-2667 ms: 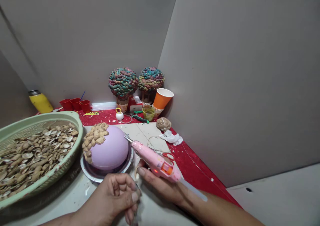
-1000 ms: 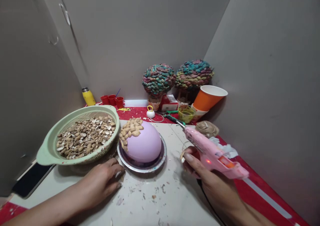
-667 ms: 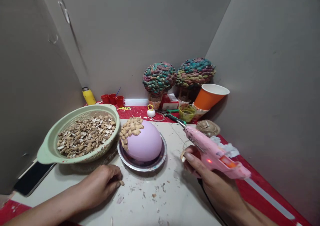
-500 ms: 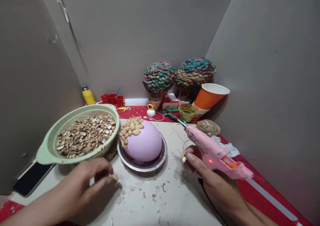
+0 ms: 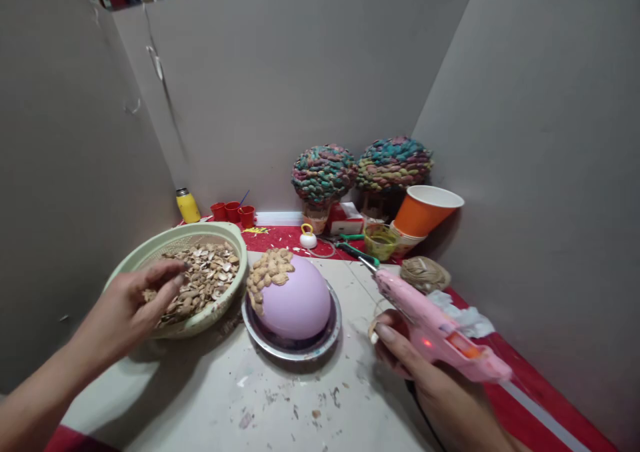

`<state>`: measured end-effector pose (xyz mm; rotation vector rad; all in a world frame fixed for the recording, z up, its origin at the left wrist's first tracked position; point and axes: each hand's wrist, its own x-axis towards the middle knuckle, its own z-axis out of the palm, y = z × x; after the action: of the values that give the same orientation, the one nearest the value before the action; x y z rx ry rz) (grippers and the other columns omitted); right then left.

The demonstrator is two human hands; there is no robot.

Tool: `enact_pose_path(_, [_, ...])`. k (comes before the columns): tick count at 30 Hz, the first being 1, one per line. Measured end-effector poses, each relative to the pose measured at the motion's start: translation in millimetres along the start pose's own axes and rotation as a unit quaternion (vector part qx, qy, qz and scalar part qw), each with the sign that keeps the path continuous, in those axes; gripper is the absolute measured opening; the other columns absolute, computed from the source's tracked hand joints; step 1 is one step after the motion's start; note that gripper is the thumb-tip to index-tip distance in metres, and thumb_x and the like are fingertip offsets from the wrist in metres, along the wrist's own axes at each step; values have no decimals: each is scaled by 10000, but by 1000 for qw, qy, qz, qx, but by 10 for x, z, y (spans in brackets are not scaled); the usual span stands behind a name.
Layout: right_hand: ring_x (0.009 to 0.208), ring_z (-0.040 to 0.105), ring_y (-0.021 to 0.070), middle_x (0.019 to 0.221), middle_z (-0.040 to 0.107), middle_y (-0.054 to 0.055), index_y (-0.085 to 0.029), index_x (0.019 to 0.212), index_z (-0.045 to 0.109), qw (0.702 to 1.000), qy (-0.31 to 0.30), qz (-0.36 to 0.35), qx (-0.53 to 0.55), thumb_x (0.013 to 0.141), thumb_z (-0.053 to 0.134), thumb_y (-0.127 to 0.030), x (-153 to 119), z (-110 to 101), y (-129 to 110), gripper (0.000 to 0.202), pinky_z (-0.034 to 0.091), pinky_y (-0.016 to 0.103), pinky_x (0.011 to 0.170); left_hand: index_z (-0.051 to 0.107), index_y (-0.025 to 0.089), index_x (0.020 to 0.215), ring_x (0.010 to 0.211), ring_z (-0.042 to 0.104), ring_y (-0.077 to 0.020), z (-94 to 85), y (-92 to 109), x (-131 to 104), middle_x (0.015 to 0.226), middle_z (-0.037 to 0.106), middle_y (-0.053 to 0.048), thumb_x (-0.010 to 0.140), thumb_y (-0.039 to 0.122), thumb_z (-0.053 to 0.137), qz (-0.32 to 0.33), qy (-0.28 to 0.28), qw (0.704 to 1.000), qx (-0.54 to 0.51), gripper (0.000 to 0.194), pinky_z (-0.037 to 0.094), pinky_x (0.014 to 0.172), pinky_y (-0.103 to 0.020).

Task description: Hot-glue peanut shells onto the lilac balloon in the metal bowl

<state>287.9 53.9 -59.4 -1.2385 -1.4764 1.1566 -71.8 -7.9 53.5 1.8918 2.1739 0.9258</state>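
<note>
Over the green strainer (image 5: pixel 243 265), which holds a heap of peanut shells (image 5: pixel 207 275), my left hand (image 5: pixel 143 299) hovers with thumb and fingers apart and nothing visible between them. My right hand (image 5: pixel 425 365) is wrapped round a pink glue gun (image 5: pixel 435 319), its nozzle pointing up and left and a red light lit. A small piece of shell (image 5: pixel 374 335) shows between the thumb and fingertips of that hand. Between the hands, a lilac balloon (image 5: pixel 300 299) rests in a metal bowl (image 5: pixel 295 357). Shells cover its upper left side.
Behind stand two colourful shell-covered balloon models (image 5: pixel 324 175), an orange paper cup (image 5: pixel 425 211), a yellow-stained bowl (image 5: pixel 381 242) and green-handled pliers (image 5: pixel 357 251). Twine (image 5: pixel 425 274) and white tissue (image 5: pixel 465 315) lie right. Red cups (image 5: pixel 233 212) and a yellow bottle (image 5: pixel 187 207) are back left.
My left hand has moved left and up from the tabletop to above the strainer, its fingers now parted and the shell gone from them. The view has tilted up slightly.
</note>
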Motion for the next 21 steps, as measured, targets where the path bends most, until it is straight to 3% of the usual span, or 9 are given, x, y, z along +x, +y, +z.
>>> enact_pose_path(2, [594,449,173,648,475,-25,-247,822,561,1000,-11,-5,10,853,576,-610,-22,10,-5,365,401,306,575,734,261,859,745,702,-262,140,178,-170,814,772,-48,795,494,619,18,-34,996,-80,267,553,686,-309])
enact_pose_path(4, [589,440,158,649,469,-30,-232,811,558,999,-25,-15,26,847,587,-611,-57,16,5,382,395,292,573,718,259,826,647,673,-221,359,348,-306,709,732,-33,824,489,609,21,-149,969,-198,254,530,570,-273])
enact_pose_path(5, [594,447,153,659,476,-32,-228,841,564,999,-30,-19,34,844,598,-606,-78,17,11,379,400,286,578,711,245,874,675,671,-210,493,431,-353,731,724,-36,850,475,605,-4,-226,942,-249,254,533,604,-269])
enact_pose_path(8, [601,469,145,671,489,-36,-225,912,577,997,-55,-37,34,861,595,-581,-142,20,-17,360,422,271,575,656,195,867,706,630,-160,929,670,-402,763,699,-34,869,461,631,-55,-327,832,-445,267,515,670,-256])
enact_pose_path(11, [604,503,145,673,511,-28,-226,856,582,994,-65,-83,3,873,588,-548,-181,33,-139,322,457,266,573,610,167,817,726,635,-140,1281,876,-338,801,706,-41,803,436,737,-100,-365,742,-553,297,503,690,-249])
enact_pose_path(14, [638,588,154,710,593,-2,-223,811,584,988,-90,-128,8,887,584,-487,-180,52,-254,274,513,267,616,596,158,800,709,628,-123,1468,1000,-266,751,684,-19,750,395,803,-117,-384,685,-608,319,506,699,-243])
enact_pose_path(21, [629,610,157,724,612,-2,-218,781,585,976,-114,-185,-1,861,609,-314,-120,69,-260,127,515,255,595,606,151,818,688,631,-106,1543,1013,-260,765,694,-17,733,278,836,-167,-405,624,-647,276,535,690,-247])
